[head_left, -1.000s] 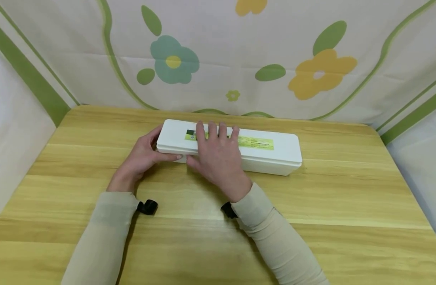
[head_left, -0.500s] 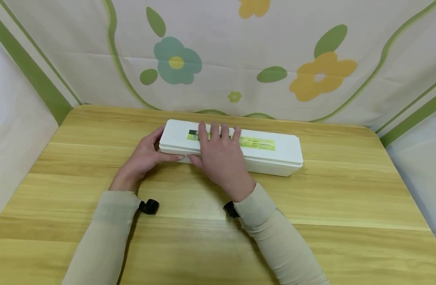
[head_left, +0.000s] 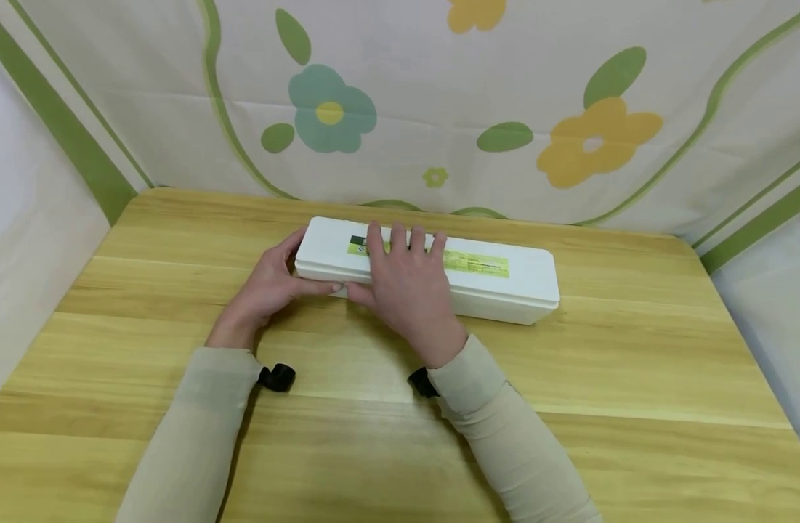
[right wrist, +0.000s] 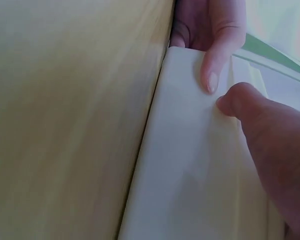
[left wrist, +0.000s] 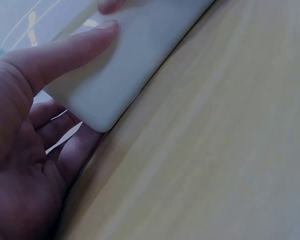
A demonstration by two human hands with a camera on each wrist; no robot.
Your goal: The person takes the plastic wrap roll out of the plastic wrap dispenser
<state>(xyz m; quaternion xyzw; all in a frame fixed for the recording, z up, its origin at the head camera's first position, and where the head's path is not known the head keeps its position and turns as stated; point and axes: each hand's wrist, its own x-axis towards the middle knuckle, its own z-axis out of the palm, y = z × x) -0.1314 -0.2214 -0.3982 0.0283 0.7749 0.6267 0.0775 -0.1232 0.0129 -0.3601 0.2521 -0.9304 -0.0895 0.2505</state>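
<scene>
A long white box (head_left: 498,303) with a fitted white lid (head_left: 527,272) sits near the back of the table. A yellow-green printed label (head_left: 476,263) runs along the lid, partly covered by fingers. My left hand (head_left: 269,287) grips the box's left end, its thumb flat on the front wall and its fingers around the end, as the left wrist view shows. Across the lid lies my right hand (head_left: 413,290), fingertips at the far edge. In the right wrist view its thumb (right wrist: 265,125) touches the front near the lid's lip, close to the left thumb.
The wooden table (head_left: 347,450) extends in front of the box and to both sides. Behind it hangs a pale curtain (head_left: 426,94) printed with flowers and leaves. A small black device (head_left: 278,378) is worn at the left cuff, with another (head_left: 422,383) at the right.
The whole scene shifts slightly right as the head view moves. Both hands keep their places on the box, and the lid stays on.
</scene>
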